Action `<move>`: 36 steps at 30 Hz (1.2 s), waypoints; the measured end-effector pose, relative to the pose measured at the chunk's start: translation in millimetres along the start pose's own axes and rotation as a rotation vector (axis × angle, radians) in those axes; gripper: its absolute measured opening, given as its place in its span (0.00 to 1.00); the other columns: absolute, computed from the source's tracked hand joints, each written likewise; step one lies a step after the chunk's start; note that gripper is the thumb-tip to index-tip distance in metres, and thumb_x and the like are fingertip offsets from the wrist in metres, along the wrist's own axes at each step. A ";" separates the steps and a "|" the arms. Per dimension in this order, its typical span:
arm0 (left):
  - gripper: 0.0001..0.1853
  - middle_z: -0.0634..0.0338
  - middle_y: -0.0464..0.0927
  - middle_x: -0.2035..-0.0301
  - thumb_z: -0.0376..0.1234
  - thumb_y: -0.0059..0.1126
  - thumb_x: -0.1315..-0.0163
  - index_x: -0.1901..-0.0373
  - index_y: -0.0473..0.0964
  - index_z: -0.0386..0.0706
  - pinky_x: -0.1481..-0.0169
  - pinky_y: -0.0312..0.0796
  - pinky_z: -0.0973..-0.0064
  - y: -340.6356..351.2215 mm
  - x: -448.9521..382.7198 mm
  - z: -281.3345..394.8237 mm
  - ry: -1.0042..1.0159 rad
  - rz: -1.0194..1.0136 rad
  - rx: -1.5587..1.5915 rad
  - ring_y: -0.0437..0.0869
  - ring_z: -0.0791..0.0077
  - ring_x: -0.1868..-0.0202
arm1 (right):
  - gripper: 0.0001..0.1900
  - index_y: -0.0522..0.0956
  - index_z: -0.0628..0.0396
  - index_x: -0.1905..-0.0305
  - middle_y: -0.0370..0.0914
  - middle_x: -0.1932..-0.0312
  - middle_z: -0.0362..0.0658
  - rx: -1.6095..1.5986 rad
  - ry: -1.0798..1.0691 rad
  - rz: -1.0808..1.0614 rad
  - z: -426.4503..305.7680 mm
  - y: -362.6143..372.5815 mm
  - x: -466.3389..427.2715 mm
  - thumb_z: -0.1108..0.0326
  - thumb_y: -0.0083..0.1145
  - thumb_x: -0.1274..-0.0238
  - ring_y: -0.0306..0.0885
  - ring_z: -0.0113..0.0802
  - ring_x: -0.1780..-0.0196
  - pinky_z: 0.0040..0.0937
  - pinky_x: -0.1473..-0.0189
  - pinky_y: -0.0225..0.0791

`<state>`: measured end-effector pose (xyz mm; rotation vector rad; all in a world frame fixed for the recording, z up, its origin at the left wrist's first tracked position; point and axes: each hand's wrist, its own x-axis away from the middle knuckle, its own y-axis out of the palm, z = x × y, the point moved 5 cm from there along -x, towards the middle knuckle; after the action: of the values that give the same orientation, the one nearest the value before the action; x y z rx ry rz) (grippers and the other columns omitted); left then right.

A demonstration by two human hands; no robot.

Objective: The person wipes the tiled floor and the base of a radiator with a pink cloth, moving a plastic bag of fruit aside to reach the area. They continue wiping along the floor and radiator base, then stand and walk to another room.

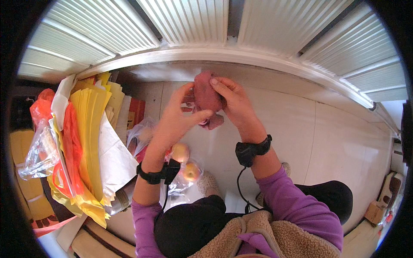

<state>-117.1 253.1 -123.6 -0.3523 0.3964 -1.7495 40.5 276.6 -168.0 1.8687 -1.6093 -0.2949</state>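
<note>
A crumpled dusky-pink cloth is held up between my two hands, above the tiled floor. My right hand pinches its right side, thumb lying on the face towards me. On the other side my left hand has its thumb against the lower edge, its fingers partly hidden behind the cloth. A loose fold hangs beneath. Something shiny shows between my left fingers and the cloth, too unclear to name. Below my left wrist, one apple and another apple lie by clear plastic bags.
White ribbed panels stand above a pale ledge ahead. To the left are stacked yellow paper sheets, a red plastic bag and white paper. A cardboard box sits far right. Cables run from both wristbands.
</note>
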 end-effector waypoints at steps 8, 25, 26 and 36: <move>0.26 0.55 0.79 0.52 0.28 0.54 0.41 0.38 0.69 0.33 0.42 0.71 0.74 -3.7 -10.1 -13.5 -0.211 0.105 0.492 0.80 0.71 0.50 | 0.14 0.78 0.61 0.45 0.81 0.52 0.44 0.179 -0.169 -0.111 -6.1 -4.2 9.0 0.70 0.54 0.32 0.79 0.31 0.51 0.31 0.49 0.75; 0.27 0.52 0.76 0.45 0.31 0.49 0.38 0.37 0.68 0.32 0.36 0.67 0.70 -2.7 -5.5 -12.4 -0.296 -0.008 0.814 0.77 0.66 0.43 | 0.13 0.74 0.57 0.50 0.79 0.57 0.40 0.546 -0.247 0.128 -4.9 -12.9 15.5 0.70 0.61 0.38 0.78 0.27 0.56 0.30 0.55 0.74; 0.27 0.52 0.77 0.46 0.31 0.51 0.39 0.37 0.68 0.33 0.37 0.67 0.71 -3.9 -5.0 -12.4 -0.274 -0.006 0.804 0.78 0.67 0.44 | 0.13 0.73 0.56 0.49 0.79 0.56 0.40 0.493 -0.284 0.140 -10.4 -18.5 16.8 0.69 0.59 0.37 0.78 0.28 0.55 0.31 0.53 0.74; 0.20 0.59 0.82 0.58 0.24 0.58 0.39 0.43 0.76 0.38 0.53 0.74 0.79 -9.9 -7.5 -1.4 -0.201 0.083 0.702 0.82 0.78 0.59 | 0.12 0.73 0.56 0.48 0.79 0.53 0.44 -0.449 -0.204 -0.001 -27.8 -36.8 13.9 0.63 0.49 0.29 0.78 0.35 0.50 0.36 0.47 0.72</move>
<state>-124.7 262.5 -120.6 -0.0008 -0.3460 -1.6380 88.5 273.8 -165.4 1.5300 -1.5163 -0.7992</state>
